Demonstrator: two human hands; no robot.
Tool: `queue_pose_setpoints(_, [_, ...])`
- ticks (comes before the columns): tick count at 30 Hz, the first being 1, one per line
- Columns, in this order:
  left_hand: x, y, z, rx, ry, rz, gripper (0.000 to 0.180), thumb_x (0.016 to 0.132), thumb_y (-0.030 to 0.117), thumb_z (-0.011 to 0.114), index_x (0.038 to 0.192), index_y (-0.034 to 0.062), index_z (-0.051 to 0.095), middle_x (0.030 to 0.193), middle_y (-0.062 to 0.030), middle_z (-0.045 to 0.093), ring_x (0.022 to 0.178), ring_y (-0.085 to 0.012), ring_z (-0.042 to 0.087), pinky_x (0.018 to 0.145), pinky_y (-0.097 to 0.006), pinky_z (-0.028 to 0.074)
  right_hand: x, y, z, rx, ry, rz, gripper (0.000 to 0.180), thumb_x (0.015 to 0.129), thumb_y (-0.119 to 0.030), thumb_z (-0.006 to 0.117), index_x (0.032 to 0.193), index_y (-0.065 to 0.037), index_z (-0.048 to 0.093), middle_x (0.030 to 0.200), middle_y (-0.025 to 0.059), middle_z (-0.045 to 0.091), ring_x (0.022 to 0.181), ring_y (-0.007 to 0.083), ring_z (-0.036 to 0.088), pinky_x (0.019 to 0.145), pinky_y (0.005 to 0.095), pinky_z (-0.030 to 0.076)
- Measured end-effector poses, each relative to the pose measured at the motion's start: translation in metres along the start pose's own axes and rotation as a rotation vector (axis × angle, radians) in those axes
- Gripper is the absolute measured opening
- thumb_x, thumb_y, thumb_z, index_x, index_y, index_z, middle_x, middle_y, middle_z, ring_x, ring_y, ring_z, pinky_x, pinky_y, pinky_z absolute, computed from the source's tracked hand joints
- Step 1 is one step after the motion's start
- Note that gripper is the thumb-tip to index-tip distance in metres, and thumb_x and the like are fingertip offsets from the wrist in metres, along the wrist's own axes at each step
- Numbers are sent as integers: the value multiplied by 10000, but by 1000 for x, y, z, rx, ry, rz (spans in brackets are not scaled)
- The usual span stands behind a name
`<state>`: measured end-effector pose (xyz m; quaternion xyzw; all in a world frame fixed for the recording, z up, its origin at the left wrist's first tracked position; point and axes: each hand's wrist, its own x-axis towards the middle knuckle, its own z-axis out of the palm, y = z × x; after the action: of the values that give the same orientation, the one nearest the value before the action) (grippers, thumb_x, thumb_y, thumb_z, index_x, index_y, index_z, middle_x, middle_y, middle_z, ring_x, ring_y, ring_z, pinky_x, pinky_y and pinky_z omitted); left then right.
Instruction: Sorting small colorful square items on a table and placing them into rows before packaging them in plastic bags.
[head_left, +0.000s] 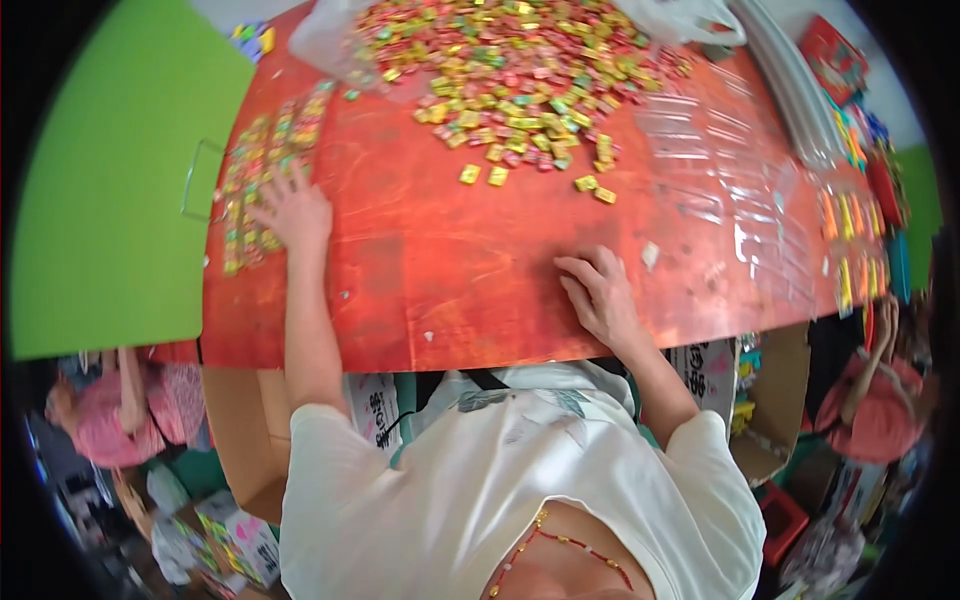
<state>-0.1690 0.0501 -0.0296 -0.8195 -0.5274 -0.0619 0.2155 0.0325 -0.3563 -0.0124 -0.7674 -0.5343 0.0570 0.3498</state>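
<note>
My left hand (296, 212) lies with spread fingers over the right side of the filled trays (246, 178) at the table's left. Rows of small wrapped pieces in yellow, red and green fill these trays. Near the front edge, my right hand (603, 300) rests on the red table (450, 270), fingers loosely bent and apart, with nothing visible in them. Beyond both hands spreads a large pile of small wrapped pieces (520, 95), mostly yellow, pink and green. A few loose ones lie at its near edge.
Clear plastic trays (690, 150) lie right of the pile, near a long stack of nested clear trays (790, 90). Filled packs (850, 215) sit far right. White plastic bags (330, 45) flank the pile. Cardboard boxes (235, 430) stand below the table edge. Other people (130, 410) work on both sides.
</note>
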Motion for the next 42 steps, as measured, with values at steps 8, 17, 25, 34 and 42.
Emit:
queue_pose_setpoints(8, [-36,80,-61,-439,15,445,724,946,345,619,1572,175,297,1601,-225,269,1475,-435,250,1120,-691,222,77,64,0,-348,313,180,598,869,-270,701,1384,-52,488,1495,265,386,1329,430,429,1048,523,384])
queue_pose_setpoints(17, [-78,149,-81,-737,-173,761,762,915,265,652,1576,163,288,1603,-217,247,1456,-423,279,1121,-637,247,120,41,46,-284,122,-66,476,899,-269,667,1325,-92,548,1414,190,483,1325,375,466,1035,523,411])
queue_pose_setpoints(25, [-66,138,-78,-1255,-173,766,550,904,152,633,1428,53,500,1464,-234,461,1322,-397,483,1079,-458,410,90,51,11,-237,110,-57,366,890,-126,653,1255,-138,627,1310,121,575,1196,317,552,981,478,420])
queue_pose_setpoints(34, [-90,134,-89,-864,-96,857,416,923,90,590,1339,83,592,1415,-139,537,1300,-314,498,1029,-482,403,89,23,18,-389,7,-296,332,872,-133,617,1204,-126,617,1238,71,615,1170,264,571,968,463,411])
queue_pose_setpoints(42, [-93,84,-94,-1060,-246,639,431,882,119,656,1309,149,608,1266,-107,582,1201,-280,535,968,-467,398,65,11,-3,-373,91,-228,243,858,-163,686,1091,-116,639,1264,86,592,1166,266,563,998,484,388])
